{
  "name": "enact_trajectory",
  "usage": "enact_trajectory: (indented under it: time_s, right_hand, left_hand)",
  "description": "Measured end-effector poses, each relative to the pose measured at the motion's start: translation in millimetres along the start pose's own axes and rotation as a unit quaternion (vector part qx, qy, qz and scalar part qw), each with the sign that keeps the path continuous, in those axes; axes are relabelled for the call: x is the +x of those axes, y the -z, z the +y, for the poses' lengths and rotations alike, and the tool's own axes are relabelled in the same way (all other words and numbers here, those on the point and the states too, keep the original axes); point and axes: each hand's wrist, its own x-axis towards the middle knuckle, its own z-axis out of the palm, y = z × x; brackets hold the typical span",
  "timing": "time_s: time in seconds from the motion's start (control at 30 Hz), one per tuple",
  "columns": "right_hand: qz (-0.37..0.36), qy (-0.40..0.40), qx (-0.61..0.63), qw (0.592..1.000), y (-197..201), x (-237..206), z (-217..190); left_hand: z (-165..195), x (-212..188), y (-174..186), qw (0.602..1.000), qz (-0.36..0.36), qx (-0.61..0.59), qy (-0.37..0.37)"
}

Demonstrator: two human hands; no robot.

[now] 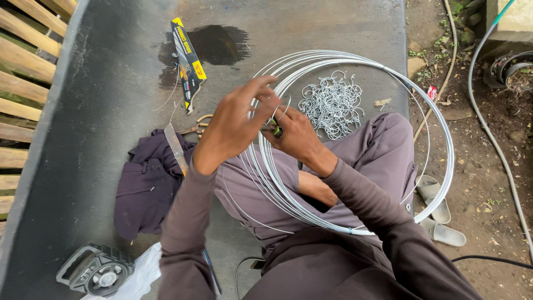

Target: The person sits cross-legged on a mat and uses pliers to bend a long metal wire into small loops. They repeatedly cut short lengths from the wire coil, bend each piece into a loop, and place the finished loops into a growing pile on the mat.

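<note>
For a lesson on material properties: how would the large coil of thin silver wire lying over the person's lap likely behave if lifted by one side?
The large coil of thin silver wire would probably sag and flex, since its strands are thin. Its loops already fan apart near the left hand, so they may spread further. It looks fairly light for its span.

We sit on a dark ribbed mat [100, 100]; on it lie a wire-hook pile [331, 106], wire coil [433, 139], purple cloth [147, 183], yellow package [187, 61] and wet patch [219, 44].
</note>
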Motion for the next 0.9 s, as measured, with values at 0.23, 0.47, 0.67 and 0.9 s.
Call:
enact_trajectory:
  time_s: [0.23, 0.47, 0.67, 0.9]
  right_hand:
    - [-0.042, 0.008, -0.027, 0.999, -7, -2, 27]
    - [-0.042, 0.012, -0.072, 0.996, -8, 4, 36]
    - [-0.104, -0.164, -0.001, 0.981, 8, 10, 34]
    - [-0.069, -0.143, -0.094, 0.983, 34, -6, 33]
  left_hand:
    - [0, 33, -21, 0.979, -0.104, 0.162, -0.065]
    - [-35, 33, -36, 0.978, -0.045, 0.113, -0.172]
    - [-45, 37, -26, 0.981, 0.006, -0.186, 0.060]
    - [-53, 33, -47, 0.907, 0.065, -0.416, 0.008]
